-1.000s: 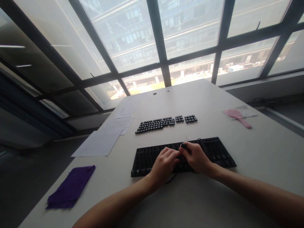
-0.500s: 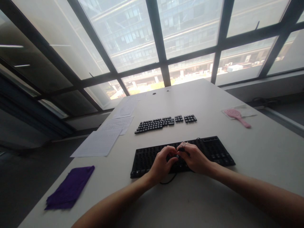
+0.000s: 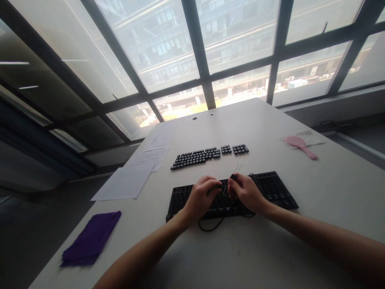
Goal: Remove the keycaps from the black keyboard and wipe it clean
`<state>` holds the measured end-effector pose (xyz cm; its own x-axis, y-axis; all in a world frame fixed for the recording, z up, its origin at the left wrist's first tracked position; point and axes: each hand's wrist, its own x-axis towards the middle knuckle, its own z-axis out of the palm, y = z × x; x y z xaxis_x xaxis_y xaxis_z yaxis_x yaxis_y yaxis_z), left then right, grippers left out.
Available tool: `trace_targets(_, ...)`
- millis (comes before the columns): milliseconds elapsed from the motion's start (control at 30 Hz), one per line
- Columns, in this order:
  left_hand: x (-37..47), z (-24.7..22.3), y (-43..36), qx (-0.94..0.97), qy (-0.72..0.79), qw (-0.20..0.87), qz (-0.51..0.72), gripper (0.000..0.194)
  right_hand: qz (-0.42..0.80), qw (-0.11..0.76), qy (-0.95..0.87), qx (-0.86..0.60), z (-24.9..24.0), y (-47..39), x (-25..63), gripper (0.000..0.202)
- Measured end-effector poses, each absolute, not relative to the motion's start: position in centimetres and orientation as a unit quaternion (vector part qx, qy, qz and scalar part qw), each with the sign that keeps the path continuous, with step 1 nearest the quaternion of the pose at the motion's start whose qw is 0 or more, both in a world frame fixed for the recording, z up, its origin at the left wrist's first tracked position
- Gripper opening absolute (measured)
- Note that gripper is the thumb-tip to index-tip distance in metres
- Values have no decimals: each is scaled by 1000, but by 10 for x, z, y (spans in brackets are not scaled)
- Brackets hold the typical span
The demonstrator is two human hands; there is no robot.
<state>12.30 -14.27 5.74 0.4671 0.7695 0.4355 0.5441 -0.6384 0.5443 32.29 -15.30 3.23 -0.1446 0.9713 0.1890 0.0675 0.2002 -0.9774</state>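
A black keyboard [image 3: 272, 188] lies on the white table under both of my hands, with many of its keycaps off. My right hand [image 3: 247, 193] is closed around a wire keycap puller [image 3: 234, 176]. Thin wire loops stick out from the puller's black handle, both upward and down toward the left. My left hand [image 3: 201, 197] is above the keyboard's middle, its thumb and fingertips curled close together near the lower wire loop. Whatever those fingertips pinch is too small and dark to make out.
Loose black keycaps [image 3: 195, 157] stand in rows behind the keyboard. A pink hairbrush [image 3: 296, 142] lies on a clear bag at right. Printed papers [image 3: 123, 184] and a folded purple cloth [image 3: 92, 239] lie along the left edge. A cable [image 3: 210, 230] loops in front of the keyboard.
My hands were touching over the keyboard and are now slightly apart. The right hand has turned, so the puller's wires show above and below its fingers.
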Motion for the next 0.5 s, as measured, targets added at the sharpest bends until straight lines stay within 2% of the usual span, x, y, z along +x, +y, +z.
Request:
trace_targets(100, 111, 59, -99, 822, 455, 119, 322, 14, 465, 480, -609, -428, 31, -153, 322, 30)
trace_targets(267, 101, 42, -33, 849, 472, 48, 234, 1, 458, 470, -619, -430, 28, -154, 322, 29)
trace_targets(500, 102, 34, -5, 859, 458, -7, 227, 5, 466, 457, -621, -433, 26, -151, 322, 29)
